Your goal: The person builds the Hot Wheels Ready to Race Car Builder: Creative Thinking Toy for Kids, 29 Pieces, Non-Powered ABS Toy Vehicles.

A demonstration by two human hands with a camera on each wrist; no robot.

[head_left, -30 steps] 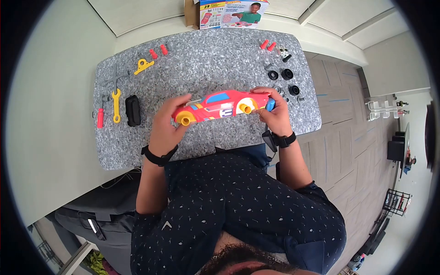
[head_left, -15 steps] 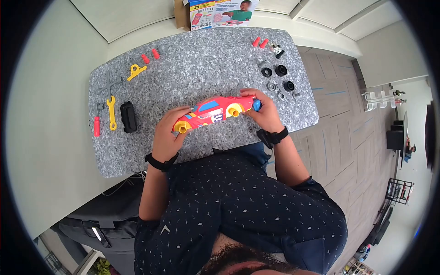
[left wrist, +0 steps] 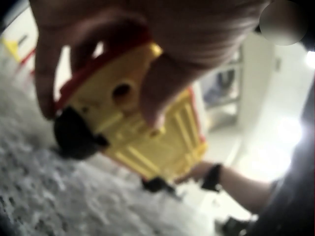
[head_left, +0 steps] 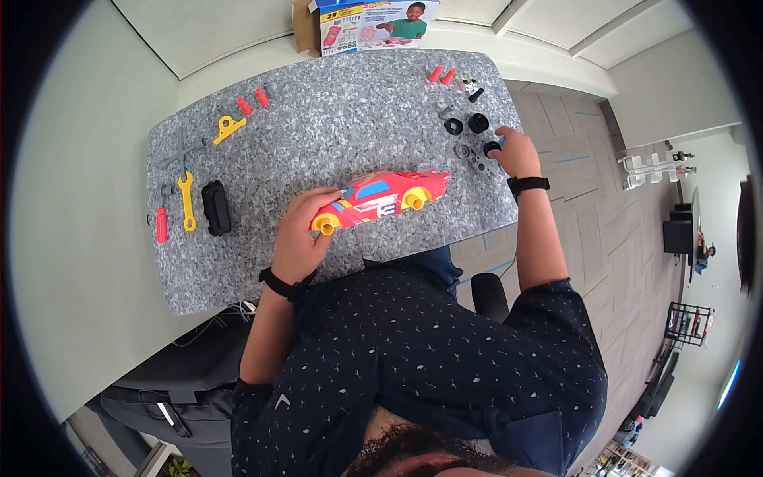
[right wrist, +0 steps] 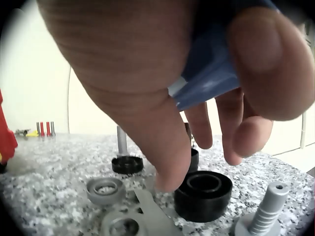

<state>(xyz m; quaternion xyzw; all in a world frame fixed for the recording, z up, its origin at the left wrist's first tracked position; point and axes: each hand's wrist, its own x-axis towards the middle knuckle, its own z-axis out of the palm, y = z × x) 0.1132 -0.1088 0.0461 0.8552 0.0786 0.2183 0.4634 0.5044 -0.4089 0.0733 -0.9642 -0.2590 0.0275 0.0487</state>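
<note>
My left hand (head_left: pixel 300 234) grips the front end of a red toy car (head_left: pixel 381 195) tilted over the table. Yellow hubs (head_left: pixel 414 201) without wheels show on its near side. In the left wrist view my thumb presses the yellow underside (left wrist: pixel 172 152), and a black wheel (left wrist: pixel 74 135) is on the car's far side. At the table's right edge, my right hand (head_left: pixel 520 155) holds a blue plastic piece (right wrist: pixel 211 73), largely hidden by the fingers. Its thumb tip reaches down beside a loose black wheel (right wrist: pixel 203 196) on the table.
Beside the right hand lie another black wheel (head_left: pixel 478 122), a black ring (head_left: pixel 453 126), grey parts and red pegs (head_left: pixel 442 75). At left are a yellow wrench (head_left: pixel 187 203), a red-handled tool (head_left: pixel 162 226) and a black case (head_left: pixel 215 208). A toy box (head_left: pixel 377 28) stands behind.
My right hand has left the car's rear and moved right to the black wheels, taking the blue piece along. My left hand still grips the car's front.
</note>
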